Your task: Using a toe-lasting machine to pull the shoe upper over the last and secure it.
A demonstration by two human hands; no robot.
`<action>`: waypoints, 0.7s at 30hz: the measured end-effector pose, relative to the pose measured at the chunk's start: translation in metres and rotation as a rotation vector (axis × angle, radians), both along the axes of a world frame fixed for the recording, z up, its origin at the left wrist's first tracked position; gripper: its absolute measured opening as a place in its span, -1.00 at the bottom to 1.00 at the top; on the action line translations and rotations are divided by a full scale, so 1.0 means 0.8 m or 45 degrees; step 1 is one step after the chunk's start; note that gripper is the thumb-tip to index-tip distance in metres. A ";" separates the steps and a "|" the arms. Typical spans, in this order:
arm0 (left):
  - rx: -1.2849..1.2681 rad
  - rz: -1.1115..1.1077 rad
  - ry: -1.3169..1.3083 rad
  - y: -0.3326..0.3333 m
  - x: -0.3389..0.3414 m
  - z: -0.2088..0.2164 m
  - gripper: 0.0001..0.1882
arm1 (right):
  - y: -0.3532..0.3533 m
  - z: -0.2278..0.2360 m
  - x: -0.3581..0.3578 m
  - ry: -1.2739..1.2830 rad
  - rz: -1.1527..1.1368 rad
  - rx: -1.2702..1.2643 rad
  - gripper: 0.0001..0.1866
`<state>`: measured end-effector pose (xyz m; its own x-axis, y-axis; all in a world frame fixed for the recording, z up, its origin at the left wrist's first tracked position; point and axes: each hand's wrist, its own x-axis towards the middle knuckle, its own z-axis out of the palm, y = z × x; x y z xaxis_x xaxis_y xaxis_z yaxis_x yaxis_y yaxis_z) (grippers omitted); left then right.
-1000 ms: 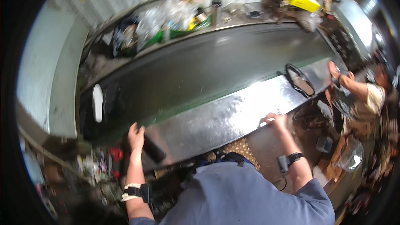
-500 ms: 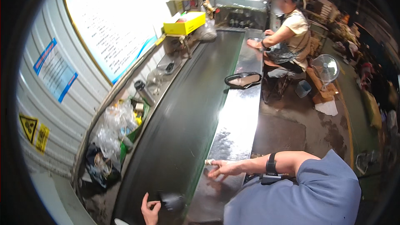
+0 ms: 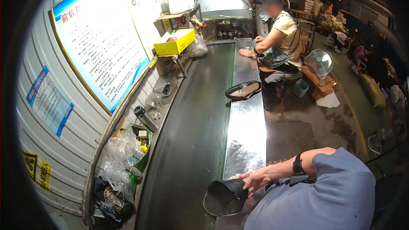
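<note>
1. At the lower centre of the frame, the edge of a black shoe upper [image 3: 223,201] seems to be held in the bent fingers of the right hand [image 3: 257,179]; the left hand is not shown, so its fingers cannot be told
2. The shoe upper is seen over the seam between the dark belt [image 3: 187,132] and the metal table [image 3: 246,142]; whether either is touched cannot be told
3. A light grip is probably best used, since the cupped wall looks soft and could be creased
4. A small whitish thing [image 3: 234,176] beside the fingertips should be watched, lest it be caught underneath
5. Right of centre, space should be left around the black shoe [image 3: 243,90] with a pale inside
6. At upper centre, the co-worker's hand [image 3: 246,53] should be given room
</note>
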<state>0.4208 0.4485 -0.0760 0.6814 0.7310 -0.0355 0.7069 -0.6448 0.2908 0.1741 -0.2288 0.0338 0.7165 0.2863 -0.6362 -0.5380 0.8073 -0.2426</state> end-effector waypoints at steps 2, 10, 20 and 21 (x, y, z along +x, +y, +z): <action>-0.217 0.127 -0.077 -0.008 -0.013 -0.008 0.18 | -0.012 0.019 -0.001 0.070 -0.007 0.049 -0.52; 0.063 -0.503 -0.048 -0.211 -0.098 0.101 -0.24 | -0.047 -0.025 -0.049 -0.175 -0.002 0.238 -0.68; 0.055 -1.619 -0.759 -0.510 -0.233 0.198 -0.56 | -0.107 0.007 -0.078 -0.291 -0.232 -0.025 -0.52; 0.000 -1.626 -0.706 -0.540 -0.257 0.208 -0.58 | -0.114 0.011 -0.081 -0.285 -0.260 -0.020 -0.58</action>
<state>0.2154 0.0165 0.0902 0.7947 -0.4007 0.4560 -0.5707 -0.7492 0.3362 0.1093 -0.3199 0.0422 0.8811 0.1133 -0.4591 -0.2968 0.8884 -0.3503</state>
